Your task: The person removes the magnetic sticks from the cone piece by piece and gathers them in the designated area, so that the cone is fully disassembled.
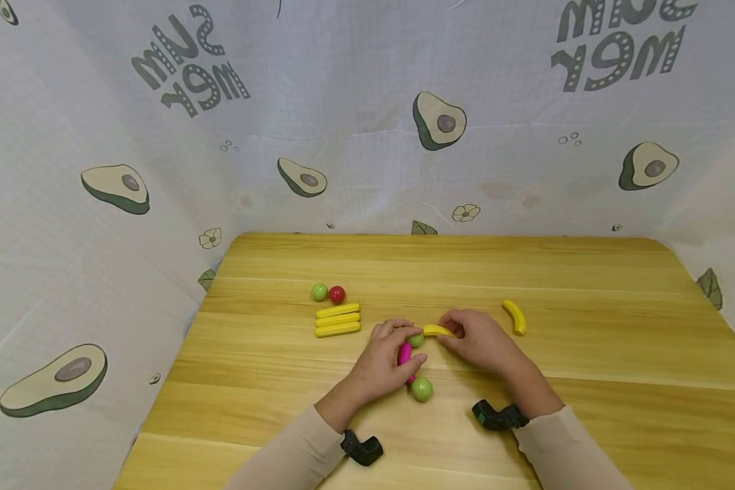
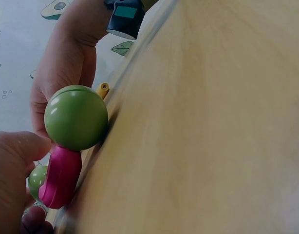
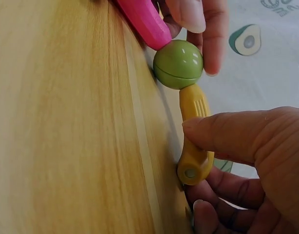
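My left hand (image 1: pixel 380 362) holds a pink curved stick (image 2: pixel 62 176) between thumb and fingers, its fingertips beside a green ball (image 3: pixel 178 64) at the stick's far end. Another green ball (image 2: pixel 76 117) touches the near end. My right hand (image 1: pixel 481 340) pinches a yellow curved stick (image 3: pixel 194 141) between thumb and fingers. That stick's tip meets the far green ball, so pink stick, ball and yellow stick form a chain just over or on the table. Part of the pink stick lies hidden under the left hand in the head view.
Left of the hands lie three straight yellow sticks (image 1: pixel 337 320) side by side. Behind them are a green ball (image 1: pixel 320 292) and a red ball (image 1: pixel 337 295). A loose yellow curved stick (image 1: pixel 515 318) lies to the right. White printed cloth (image 1: pixel 367 122) hangs behind the wooden table (image 1: pixel 588 286).
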The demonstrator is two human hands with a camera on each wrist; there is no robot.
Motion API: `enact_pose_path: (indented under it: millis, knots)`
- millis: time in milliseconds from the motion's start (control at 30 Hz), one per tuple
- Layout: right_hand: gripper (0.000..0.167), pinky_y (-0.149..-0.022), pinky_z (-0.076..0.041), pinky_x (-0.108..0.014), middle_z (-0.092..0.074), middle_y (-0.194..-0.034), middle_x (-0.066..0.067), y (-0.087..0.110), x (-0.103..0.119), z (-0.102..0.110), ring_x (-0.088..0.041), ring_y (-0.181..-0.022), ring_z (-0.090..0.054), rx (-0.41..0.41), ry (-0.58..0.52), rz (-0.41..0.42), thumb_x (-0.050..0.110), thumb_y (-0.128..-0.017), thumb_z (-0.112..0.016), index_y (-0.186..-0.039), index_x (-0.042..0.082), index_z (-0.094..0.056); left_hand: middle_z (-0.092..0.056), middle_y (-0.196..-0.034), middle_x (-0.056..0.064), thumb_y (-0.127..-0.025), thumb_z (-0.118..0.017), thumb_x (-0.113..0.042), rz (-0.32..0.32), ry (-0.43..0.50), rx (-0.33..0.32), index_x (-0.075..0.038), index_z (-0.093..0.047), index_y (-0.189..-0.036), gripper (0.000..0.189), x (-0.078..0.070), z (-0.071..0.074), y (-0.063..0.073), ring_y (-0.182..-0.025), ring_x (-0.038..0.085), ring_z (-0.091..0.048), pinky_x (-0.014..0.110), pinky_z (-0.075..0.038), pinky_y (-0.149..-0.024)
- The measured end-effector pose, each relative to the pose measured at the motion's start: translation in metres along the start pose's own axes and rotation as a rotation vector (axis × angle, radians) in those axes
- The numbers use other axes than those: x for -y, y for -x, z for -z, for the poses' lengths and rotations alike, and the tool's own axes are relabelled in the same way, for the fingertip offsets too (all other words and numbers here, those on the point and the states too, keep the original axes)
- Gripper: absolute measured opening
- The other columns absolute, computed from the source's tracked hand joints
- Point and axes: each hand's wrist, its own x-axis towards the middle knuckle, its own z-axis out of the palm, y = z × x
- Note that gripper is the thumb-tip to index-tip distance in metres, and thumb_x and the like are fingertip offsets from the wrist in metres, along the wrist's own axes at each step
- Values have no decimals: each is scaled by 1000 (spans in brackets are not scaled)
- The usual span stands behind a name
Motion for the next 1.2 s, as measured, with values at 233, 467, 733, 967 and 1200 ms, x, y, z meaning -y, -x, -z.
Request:
enact_pose_path:
  millis: [233, 467, 733, 967, 1200]
  knots:
    - [17, -66, -44, -29, -61, -82, 0, 1, -3, 3, -14, -72, -52, -45, 31, -68, 25, -93, -73, -102, 11, -69, -58, -130, -2, -97, -70, -32, -2, -49, -11, -21, -65, -131, 36, 0, 0, 0, -119, 16, -51, 33, -48, -103]
    - [22, -68, -47, -29, -65, -86, -3, 4, -4, 17, -15, -75, -56, -109, -8, -107, 24, -92, -74, -104, 7, -70, -60, -126, -2, -99, -68, -30, -4, -67, -13, -21, -66, -129, 31, 0, -1, 0, -115, 15, -52, 31, -48, -100]
    - [35, -66, -49, -30, -68, -101, -13, 15, -16, 47, -23, -85, -62, -183, -40, -192, 33, -98, -69, -115, 3, -67, -61, -123, 0, -100, -67, -26, -13, -63, -18, -19, -66, -127, 28, 0, -1, 0, -113, 16, -53, 32, -48, -98]
    - [55, -62, -49, -31, -64, -113, -24, 29, -40, 73, -29, -86, -62, -211, -51, -322, 50, -102, -57, -123, -1, -62, -61, -122, -1, -99, -68, -26, -12, -75, -22, -20, -66, -126, 27, 1, -2, 0, -112, 15, -53, 30, -48, -97]
    - [64, -67, -49, -36, -64, -117, -29, 41, -69, 89, -37, -93, -62, -174, 18, -439, 54, -102, -51, -122, -6, -62, -61, -122, -1, -99, -68, -27, -1, -64, -16, -21, -66, -125, 27, 1, -2, 0, -111, 15, -53, 30, -48, -97]
